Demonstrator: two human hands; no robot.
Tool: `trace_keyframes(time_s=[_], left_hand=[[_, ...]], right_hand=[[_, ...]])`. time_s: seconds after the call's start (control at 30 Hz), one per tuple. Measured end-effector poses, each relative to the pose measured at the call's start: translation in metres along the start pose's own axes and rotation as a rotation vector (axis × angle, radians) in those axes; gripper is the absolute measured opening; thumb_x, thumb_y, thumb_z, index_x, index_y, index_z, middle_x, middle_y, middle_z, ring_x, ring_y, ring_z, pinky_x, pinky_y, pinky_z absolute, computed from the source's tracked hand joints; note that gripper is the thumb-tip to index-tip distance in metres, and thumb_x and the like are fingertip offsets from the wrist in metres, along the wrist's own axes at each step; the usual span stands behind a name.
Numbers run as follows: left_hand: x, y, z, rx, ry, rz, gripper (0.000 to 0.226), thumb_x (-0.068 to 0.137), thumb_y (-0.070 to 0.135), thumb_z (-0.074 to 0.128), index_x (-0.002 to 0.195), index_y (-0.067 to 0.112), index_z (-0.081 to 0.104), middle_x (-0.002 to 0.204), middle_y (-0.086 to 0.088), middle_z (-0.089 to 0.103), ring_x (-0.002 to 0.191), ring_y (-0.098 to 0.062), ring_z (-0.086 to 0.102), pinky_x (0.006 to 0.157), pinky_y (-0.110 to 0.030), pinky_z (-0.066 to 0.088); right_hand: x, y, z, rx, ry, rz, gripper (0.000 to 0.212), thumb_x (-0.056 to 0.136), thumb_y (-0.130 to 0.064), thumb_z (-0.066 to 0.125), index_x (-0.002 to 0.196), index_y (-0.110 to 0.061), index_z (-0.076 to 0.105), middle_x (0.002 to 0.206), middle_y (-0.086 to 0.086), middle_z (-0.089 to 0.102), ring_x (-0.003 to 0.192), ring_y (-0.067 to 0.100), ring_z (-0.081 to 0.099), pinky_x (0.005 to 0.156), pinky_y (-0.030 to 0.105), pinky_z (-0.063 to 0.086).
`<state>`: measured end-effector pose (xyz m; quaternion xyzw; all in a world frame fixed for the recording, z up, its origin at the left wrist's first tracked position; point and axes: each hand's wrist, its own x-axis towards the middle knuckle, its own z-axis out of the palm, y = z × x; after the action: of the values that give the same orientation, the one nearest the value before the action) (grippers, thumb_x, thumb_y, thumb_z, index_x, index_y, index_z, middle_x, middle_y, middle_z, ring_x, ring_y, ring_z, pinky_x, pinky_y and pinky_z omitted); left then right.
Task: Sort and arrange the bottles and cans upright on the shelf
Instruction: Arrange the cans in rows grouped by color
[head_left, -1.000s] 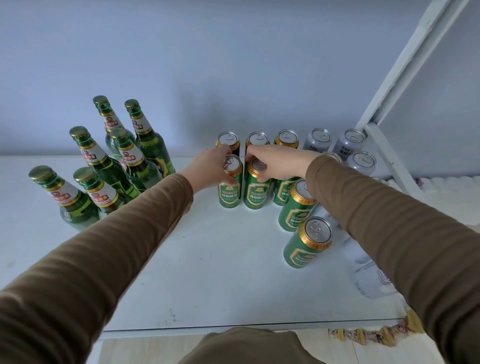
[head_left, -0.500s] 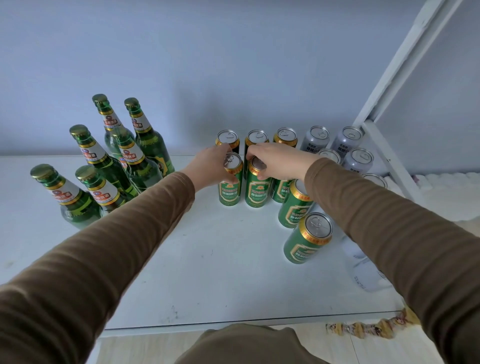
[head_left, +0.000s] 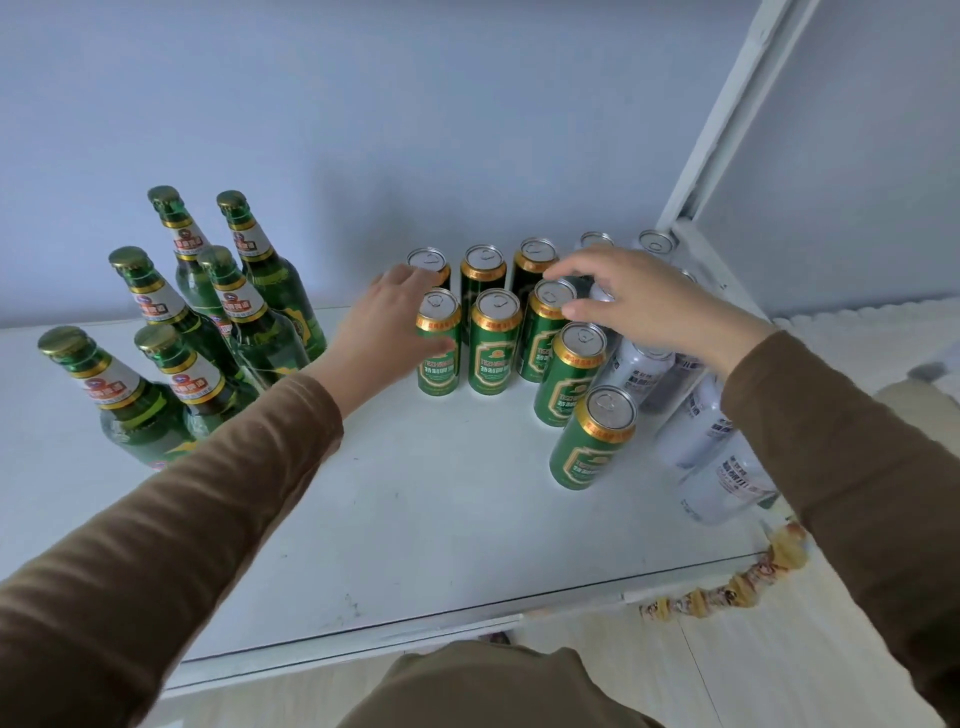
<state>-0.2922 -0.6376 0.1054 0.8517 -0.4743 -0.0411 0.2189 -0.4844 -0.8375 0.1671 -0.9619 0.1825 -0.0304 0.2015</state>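
A: What do we see, largest first?

B: A white shelf (head_left: 395, 525) against a pale blue wall (head_left: 415, 114), with a white frame post (head_left: 727, 119) rising at the right. Our two brown sleeves (head_left: 156, 519) reach in from the bottom.

A: And on the shelf?

B: Six green bottles (head_left: 249, 312) stand upright in a cluster at the left. In the middle, green cans (head_left: 493, 348) stand upright in rows, with two more trailing toward the front right. Beside them on the right stand silver cans (head_left: 696, 431), partly hidden by our right arm.

A: Where are our hands?

B: Our left hand (head_left: 389, 322) rests against the left side of the front-left green can, thumb touching its side, fingers loosely extended toward the can behind. We cannot tell whether it grips. Our right hand (head_left: 639, 301) hovers over the right-hand cans, fingers spread and slightly bent, holding nothing; a fingertip is near the rim of a green can.
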Motion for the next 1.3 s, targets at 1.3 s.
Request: trace_keyframes(time_s=[1.3], left_hand=[[-0.082,-0.036,0.042,-0.104,-0.152,-0.059,0.051,0.088,0.041,0.072,0.134,0.029,0.054,0.13,0.003,0.059,0.114,-0.018,0.055,0.093,-0.031,0.044]], right_hand=[[0.0,-0.064,0.102,0.1,-0.113,-0.025,0.063,0.076,-0.035,0.086,0.121,-0.024,0.043,0.122,-0.009,0.058,0.101,0.018,0.058,0.076,0.033,0.043]])
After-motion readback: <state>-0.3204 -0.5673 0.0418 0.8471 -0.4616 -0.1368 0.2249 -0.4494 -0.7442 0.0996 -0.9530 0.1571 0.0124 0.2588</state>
